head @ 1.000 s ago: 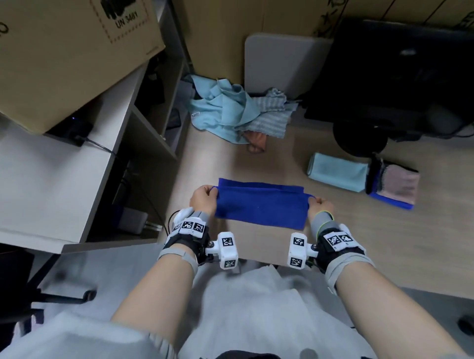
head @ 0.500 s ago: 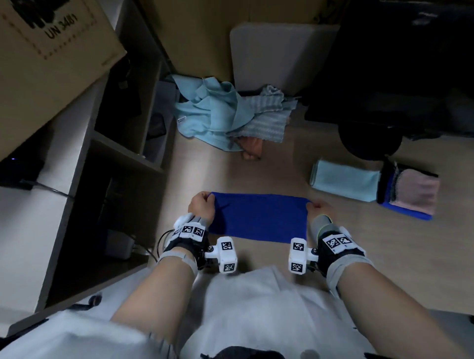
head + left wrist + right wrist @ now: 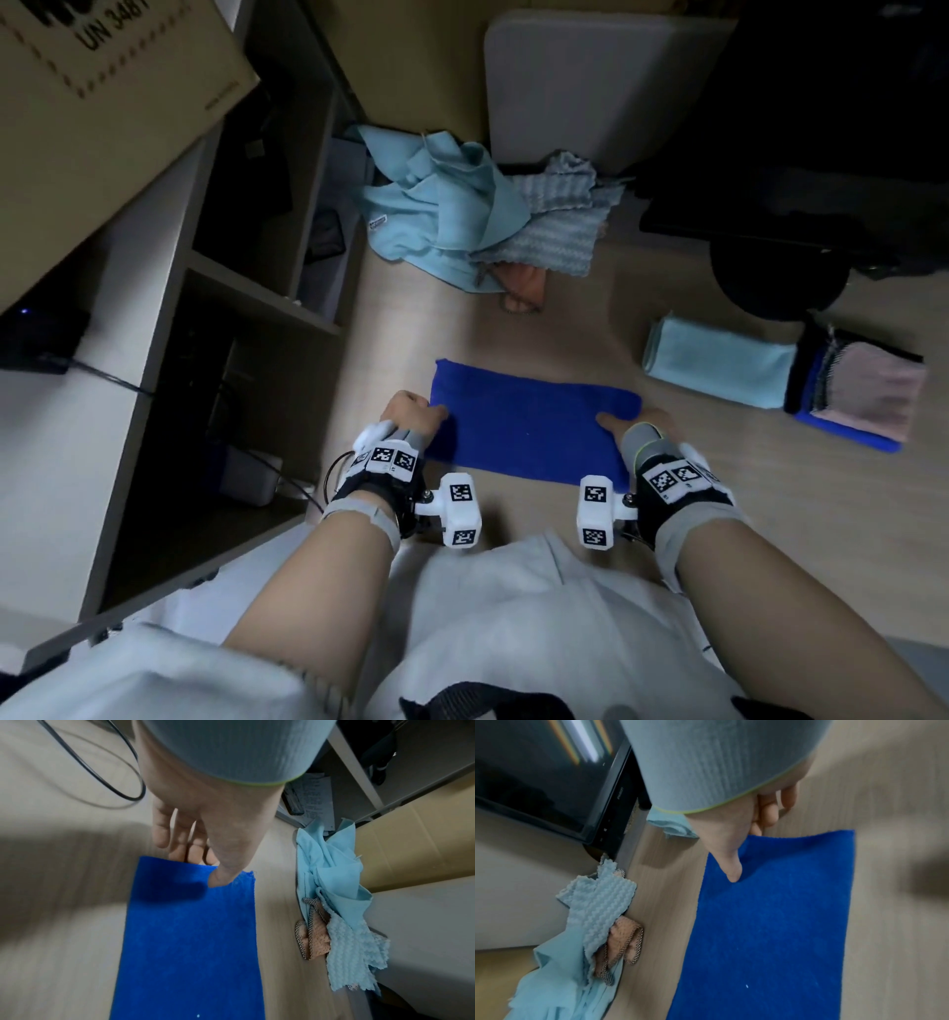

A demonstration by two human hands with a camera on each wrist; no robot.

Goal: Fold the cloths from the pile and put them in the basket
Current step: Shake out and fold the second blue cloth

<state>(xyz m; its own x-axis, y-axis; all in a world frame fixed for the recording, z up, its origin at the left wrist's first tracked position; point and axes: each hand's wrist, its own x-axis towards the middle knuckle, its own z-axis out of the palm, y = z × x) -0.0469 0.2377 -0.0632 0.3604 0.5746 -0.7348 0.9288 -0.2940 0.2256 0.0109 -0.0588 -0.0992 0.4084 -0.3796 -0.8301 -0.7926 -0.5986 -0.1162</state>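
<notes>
A blue cloth [image 3: 529, 421] lies flat on the wooden table as a wide folded rectangle. My left hand [image 3: 411, 411] pinches its left end. In the left wrist view the thumb of the left hand [image 3: 203, 868] lies on top of the blue cloth [image 3: 190, 943] and the fingers go underneath. My right hand [image 3: 624, 419] pinches the right end the same way. The right wrist view shows the right hand [image 3: 744, 852] with its thumb on the blue cloth [image 3: 770, 923]. The pile [image 3: 452, 226] of pale blue and peach cloths sits at the back.
A folded light blue cloth [image 3: 719, 367] and a dark-edged stack with a pink cloth [image 3: 868, 395] lie at the right. A monitor base [image 3: 775, 277] stands behind them. A shelf unit [image 3: 169, 318] and a cardboard box [image 3: 102, 77] are at the left.
The blue cloth has come down flat on the table. Both hands have shifted from its far corners to the middle of its short ends.
</notes>
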